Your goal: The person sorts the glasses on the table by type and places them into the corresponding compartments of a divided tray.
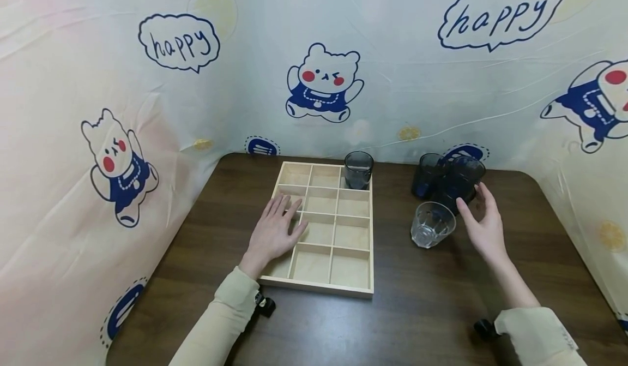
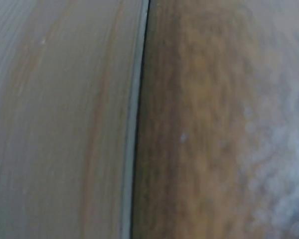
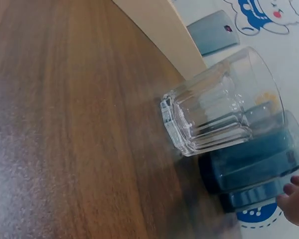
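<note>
My left hand (image 1: 272,234) lies over the left column of the light wooden divided tray (image 1: 321,288), fingers spread and holding nothing. At the right, my right hand (image 1: 485,229) has its thumb and fingers on either side of a dark tinted glass (image 1: 466,171), gripping it low down. Another dark glass (image 1: 426,176) stands close to its left. In front is a clear faceted glass (image 1: 433,225), which also shows large in the right wrist view (image 3: 224,107). A single dark glass (image 1: 358,171) sits in the tray's far right compartment.
The dark brown wooden table (image 1: 392,311) carries everything. A pale printed cloth (image 1: 392,82) rises behind it and along both sides. In the left wrist view, the tray's side (image 2: 65,124) stands beside the brown tabletop (image 2: 204,124).
</note>
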{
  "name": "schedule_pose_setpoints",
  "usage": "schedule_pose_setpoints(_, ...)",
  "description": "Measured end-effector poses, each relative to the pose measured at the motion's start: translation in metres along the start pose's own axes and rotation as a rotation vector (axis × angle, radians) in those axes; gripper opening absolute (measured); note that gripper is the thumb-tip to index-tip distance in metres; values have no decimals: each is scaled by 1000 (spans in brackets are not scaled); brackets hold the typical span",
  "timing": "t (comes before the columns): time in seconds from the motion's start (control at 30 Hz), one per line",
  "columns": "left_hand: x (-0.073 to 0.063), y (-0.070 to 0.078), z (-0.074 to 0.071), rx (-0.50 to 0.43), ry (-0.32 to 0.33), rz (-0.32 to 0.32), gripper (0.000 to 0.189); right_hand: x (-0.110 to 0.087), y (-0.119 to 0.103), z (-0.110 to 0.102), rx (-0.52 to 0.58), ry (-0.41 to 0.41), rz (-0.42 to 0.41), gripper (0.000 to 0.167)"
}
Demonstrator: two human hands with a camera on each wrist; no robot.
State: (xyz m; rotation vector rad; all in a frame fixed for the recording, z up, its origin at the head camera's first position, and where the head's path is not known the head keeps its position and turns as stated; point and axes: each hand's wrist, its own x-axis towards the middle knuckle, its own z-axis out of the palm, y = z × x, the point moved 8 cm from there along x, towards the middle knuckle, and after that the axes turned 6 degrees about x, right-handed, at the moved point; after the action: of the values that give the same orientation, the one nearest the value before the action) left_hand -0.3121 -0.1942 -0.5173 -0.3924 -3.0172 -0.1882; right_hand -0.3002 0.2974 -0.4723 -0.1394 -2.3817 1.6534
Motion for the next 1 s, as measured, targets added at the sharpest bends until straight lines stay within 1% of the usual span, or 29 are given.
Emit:
schedule_pose_setpoints(0.07,0,-1,0,1,-1,-1,74,2,8,1,58,-24,73,81)
schedule_pose_setpoints(0.17,0,-1,0,2,-1,-2,74,5,18,3,138,-64,159,83)
schedule_pose_setpoints(0.23,0,-1,0,3,1,-1,74,6,23,4,192,-76,192,85)
schedule_pose_setpoints(0.3,-1,-1,0,4,3,0,74,8,26,6,249,-83,206,86)
schedule_pose_setpoints(0.37,-1,-1,0,6,6,1,74,9,29,8,318,-79,203,82)
schedule_pose_setpoints(0.43,-1,-2,0,10,7,1,74,11,31,11,394,-77,188,73)
schedule_pose_setpoints(0.57,-1,-2,0,16,3,2,74,13,32,14,514,-101,157,56)
schedule_pose_setpoints(0.67,-1,-2,0,13,-1,1,73,15,34,18,531,-134,159,54)
schedule_pose_setpoints(0.77,-1,-1,-1,15,0,4,73,18,36,21,570,-151,159,53)
schedule_pose_setpoints(0.93,0,-1,-1,22,0,10,72,22,36,26,655,-151,126,50)
schedule_pose_setpoints(1.0,0,-1,-1,21,1,8,72,23,36,26,672,-159,112,50)
